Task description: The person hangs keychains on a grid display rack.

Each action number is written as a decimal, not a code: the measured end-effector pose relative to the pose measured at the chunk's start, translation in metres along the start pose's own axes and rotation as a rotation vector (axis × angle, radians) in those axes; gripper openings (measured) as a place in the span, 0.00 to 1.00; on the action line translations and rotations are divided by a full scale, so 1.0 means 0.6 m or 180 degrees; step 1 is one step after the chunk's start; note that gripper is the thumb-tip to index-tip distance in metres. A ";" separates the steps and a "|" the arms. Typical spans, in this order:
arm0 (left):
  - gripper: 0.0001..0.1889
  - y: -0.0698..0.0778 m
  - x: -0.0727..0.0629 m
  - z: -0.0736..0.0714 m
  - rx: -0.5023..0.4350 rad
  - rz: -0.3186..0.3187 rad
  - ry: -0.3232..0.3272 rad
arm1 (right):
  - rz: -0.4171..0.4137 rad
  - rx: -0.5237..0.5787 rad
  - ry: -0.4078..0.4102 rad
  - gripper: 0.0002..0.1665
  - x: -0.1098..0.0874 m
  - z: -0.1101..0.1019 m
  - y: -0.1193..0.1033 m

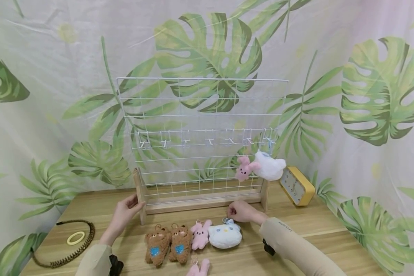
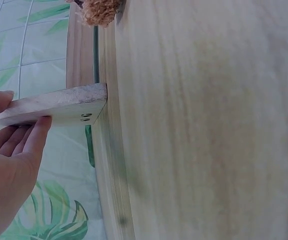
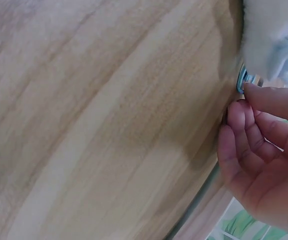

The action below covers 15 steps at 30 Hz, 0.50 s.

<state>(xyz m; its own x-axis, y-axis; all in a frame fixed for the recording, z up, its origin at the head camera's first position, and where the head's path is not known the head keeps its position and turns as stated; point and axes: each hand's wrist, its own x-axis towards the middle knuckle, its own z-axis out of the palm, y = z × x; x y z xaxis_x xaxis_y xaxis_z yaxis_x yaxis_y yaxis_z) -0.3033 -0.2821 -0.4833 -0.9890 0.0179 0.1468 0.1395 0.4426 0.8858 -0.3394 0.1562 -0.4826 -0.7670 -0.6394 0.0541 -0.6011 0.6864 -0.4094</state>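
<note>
My left hand grips the wooden side post of a white wire grid rack, thumb on one face and fingers on the other. On the table, my right hand has curled fingers, and its thumb and fingertips pinch the blue ring of a white plush keychain. Left of that plush lie a pink bunny keychain and two brown bear keychains. Another pink bunny is cut off at the bottom. From the rack's right hooks hang a pink bunny and a white plush.
Several clear hooks line the rack. A yellow clock stands behind right. On the table's left side lie a braided headband and a pale yellow ring. Leaf-printed cloth hangs behind.
</note>
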 end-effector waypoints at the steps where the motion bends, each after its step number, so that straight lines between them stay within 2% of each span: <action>1: 0.34 0.000 0.000 0.000 0.0005 -0.0007 -0.0003 | -0.0011 -0.0008 -0.0008 0.07 0.000 -0.001 0.000; 10: 0.35 -0.001 0.000 -0.004 -0.0024 -0.0081 -0.0051 | -0.0264 0.0038 -0.0107 0.05 0.018 0.001 0.008; 15: 0.34 0.001 0.000 -0.001 0.0007 -0.0049 -0.0024 | -0.0212 0.0119 -0.0171 0.02 0.026 0.005 0.006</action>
<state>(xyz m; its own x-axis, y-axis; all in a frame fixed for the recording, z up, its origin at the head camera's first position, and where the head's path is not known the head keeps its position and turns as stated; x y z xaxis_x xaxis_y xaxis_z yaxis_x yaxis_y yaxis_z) -0.3029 -0.2826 -0.4824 -0.9914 0.0180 0.1298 0.1242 0.4449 0.8869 -0.3532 0.1479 -0.4859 -0.7117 -0.7016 0.0339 -0.6408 0.6288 -0.4404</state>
